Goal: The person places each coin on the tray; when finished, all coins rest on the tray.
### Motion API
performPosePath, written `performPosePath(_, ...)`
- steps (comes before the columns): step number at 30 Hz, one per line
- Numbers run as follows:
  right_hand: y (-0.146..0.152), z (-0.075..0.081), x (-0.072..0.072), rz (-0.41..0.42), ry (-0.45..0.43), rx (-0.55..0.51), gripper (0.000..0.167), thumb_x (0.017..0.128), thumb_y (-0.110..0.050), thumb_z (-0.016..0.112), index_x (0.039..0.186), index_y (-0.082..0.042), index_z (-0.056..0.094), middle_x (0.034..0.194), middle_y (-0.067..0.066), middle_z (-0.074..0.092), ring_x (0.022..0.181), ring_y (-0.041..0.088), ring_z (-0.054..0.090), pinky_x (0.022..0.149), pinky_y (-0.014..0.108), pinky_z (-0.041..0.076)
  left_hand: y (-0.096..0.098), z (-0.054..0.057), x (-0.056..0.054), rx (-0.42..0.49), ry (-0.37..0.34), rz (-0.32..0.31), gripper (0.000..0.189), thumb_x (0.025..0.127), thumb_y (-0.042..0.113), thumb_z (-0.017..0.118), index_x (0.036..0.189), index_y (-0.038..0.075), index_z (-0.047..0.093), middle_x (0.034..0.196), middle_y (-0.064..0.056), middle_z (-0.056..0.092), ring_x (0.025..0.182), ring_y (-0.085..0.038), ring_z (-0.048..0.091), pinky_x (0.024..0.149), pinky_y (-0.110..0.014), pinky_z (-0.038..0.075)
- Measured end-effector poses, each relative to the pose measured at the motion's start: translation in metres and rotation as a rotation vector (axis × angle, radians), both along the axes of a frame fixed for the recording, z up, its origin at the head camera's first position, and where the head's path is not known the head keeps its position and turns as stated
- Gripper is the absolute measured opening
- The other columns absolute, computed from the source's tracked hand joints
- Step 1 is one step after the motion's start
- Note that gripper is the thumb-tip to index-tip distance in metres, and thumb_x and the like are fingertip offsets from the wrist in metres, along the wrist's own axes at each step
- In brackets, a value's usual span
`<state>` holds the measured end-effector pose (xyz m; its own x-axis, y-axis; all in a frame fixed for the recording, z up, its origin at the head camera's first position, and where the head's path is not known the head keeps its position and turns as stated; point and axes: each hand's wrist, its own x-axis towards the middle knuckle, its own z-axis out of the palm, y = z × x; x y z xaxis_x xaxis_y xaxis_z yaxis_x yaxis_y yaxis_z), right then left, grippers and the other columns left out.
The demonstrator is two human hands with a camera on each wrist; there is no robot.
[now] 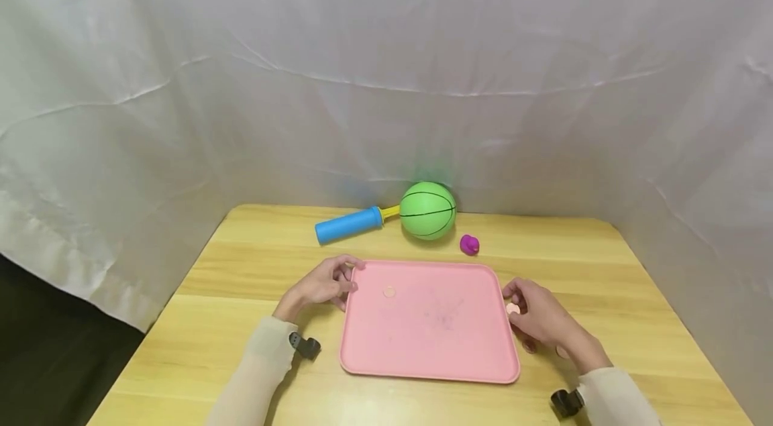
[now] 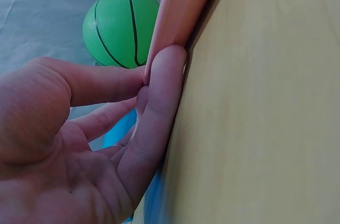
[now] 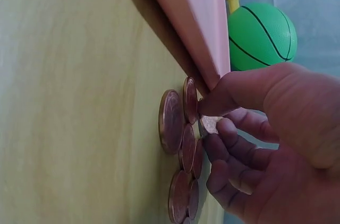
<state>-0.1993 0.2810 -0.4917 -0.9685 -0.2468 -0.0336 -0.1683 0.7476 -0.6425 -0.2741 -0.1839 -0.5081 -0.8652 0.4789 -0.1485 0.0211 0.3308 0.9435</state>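
Note:
A pink tray lies on the table, with one copper-coloured coin on it near the upper left. My left hand pinches the tray's left rim; in the left wrist view the thumb is above the rim and a finger is beneath it. Beside the right rim, my right hand pinches a coin between thumb and fingers. Several more copper-coloured coins are on the table under that hand, mostly hidden from the head view.
Behind the tray, a green ball touches or overlaps the yellow end of a blue hand pump. A small purple rubber duck sits right of the ball. Grey-white curtains enclose the wooden table at the back and sides.

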Motion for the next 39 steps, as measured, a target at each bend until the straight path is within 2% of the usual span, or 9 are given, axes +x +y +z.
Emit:
performPosePath(3, 0.000, 0.002, -0.003, -0.004, 0.005, -0.012, 0.031, 0.088, 0.005, 0.076, 0.116, -0.002, 0.065, 0.095, 0.006, 0.052, 0.081, 0.015, 0.051, 0.062, 0.021, 0.045, 0.000, 0.002, -0.002, -0.006, 0.015, -0.005, 0.047, 0.101, -0.005, 0.066, 0.146, -0.003, 0.058, 0.098, -0.011, 0.056, 0.081, -0.021, 0.057, 0.062, -0.042, 0.073)
performPosePath(10, -0.003, 0.010, -0.010, -0.025, 0.138, 0.036, 0.016, 0.094, 0.001, 0.078, 0.106, -0.008, 0.074, 0.086, -0.001, 0.066, 0.077, 0.010, 0.058, 0.066, 0.020, 0.052, -0.003, 0.006, -0.004, -0.019, 0.019, -0.004, 0.047, 0.101, -0.004, 0.066, 0.147, -0.003, 0.057, 0.100, -0.011, 0.056, 0.082, -0.021, 0.058, 0.063, -0.042, 0.073)
performPosePath(13, -0.012, 0.016, -0.013, -0.069, 0.179, 0.068, 0.010, 0.095, -0.004, 0.079, 0.102, -0.012, 0.077, 0.085, -0.003, 0.069, 0.076, 0.011, 0.058, 0.064, 0.020, 0.049, -0.003, 0.008, -0.005, -0.018, 0.021, -0.001, 0.048, 0.101, -0.004, 0.067, 0.148, -0.002, 0.057, 0.099, -0.011, 0.056, 0.082, -0.021, 0.058, 0.061, -0.041, 0.073)
performPosePath(16, -0.024, 0.021, -0.016, -0.117, 0.202, 0.048, 0.008, 0.095, -0.006, 0.080, 0.101, -0.011, 0.078, 0.087, 0.000, 0.072, 0.079, 0.014, 0.060, 0.064, 0.020, 0.050, -0.003, 0.008, -0.006, -0.013, 0.025, -0.008, 0.049, 0.101, -0.004, 0.067, 0.149, -0.002, 0.055, 0.099, -0.011, 0.055, 0.082, -0.021, 0.058, 0.061, -0.041, 0.073)
performPosePath(19, -0.040, 0.022, -0.019, -0.119, 0.164, -0.036, 0.008, 0.095, -0.004, 0.079, 0.102, -0.008, 0.078, 0.091, 0.004, 0.074, 0.081, 0.016, 0.063, 0.063, 0.020, 0.055, -0.003, 0.007, -0.006, -0.012, 0.024, -0.010, 0.050, 0.101, -0.004, 0.067, 0.149, -0.002, 0.055, 0.099, -0.011, 0.055, 0.082, -0.021, 0.058, 0.061, -0.041, 0.072)
performPosePath(21, -0.051, 0.020, -0.020, -0.105, 0.106, -0.108, 0.009, 0.095, -0.003, 0.079, 0.104, -0.006, 0.077, 0.093, 0.008, 0.075, 0.080, 0.018, 0.066, 0.060, 0.021, 0.060, -0.002, 0.007, -0.005, -0.015, 0.023, -0.011, 0.049, 0.101, -0.004, 0.067, 0.149, -0.002, 0.055, 0.099, -0.011, 0.055, 0.082, -0.021, 0.058, 0.060, -0.041, 0.072)
performPosePath(25, -0.072, 0.014, -0.023, -0.064, 0.023, -0.203, 0.010, 0.095, -0.003, 0.080, 0.104, -0.005, 0.077, 0.094, 0.010, 0.076, 0.079, 0.019, 0.068, 0.059, 0.024, 0.063, 0.000, 0.005, -0.004, -0.010, 0.016, -0.017, 0.049, 0.102, -0.004, 0.066, 0.149, -0.002, 0.055, 0.099, -0.011, 0.055, 0.082, -0.021, 0.058, 0.061, -0.041, 0.073)
performPosePath(32, -0.105, 0.004, -0.030, 0.009, 0.062, -0.182, 0.010, 0.093, -0.005, 0.083, 0.097, -0.013, 0.079, 0.093, 0.002, 0.077, 0.085, 0.013, 0.068, 0.076, 0.021, 0.062, 0.000, 0.000, -0.001, 0.003, -0.019, -0.006, 0.051, 0.100, -0.005, 0.067, 0.150, -0.001, 0.055, 0.100, -0.011, 0.055, 0.082, -0.019, 0.057, 0.064, -0.042, 0.073)
performPosePath(39, -0.130, 0.003, -0.037, 0.061, 0.041, -0.206, 0.006, 0.095, -0.010, 0.082, 0.099, -0.013, 0.079, 0.092, 0.002, 0.076, 0.084, 0.012, 0.066, 0.076, 0.022, 0.061, 0.000, 0.001, 0.001, -0.004, -0.013, -0.008, 0.050, 0.101, -0.004, 0.067, 0.150, -0.001, 0.056, 0.100, -0.011, 0.055, 0.082, -0.019, 0.057, 0.064, -0.042, 0.073)
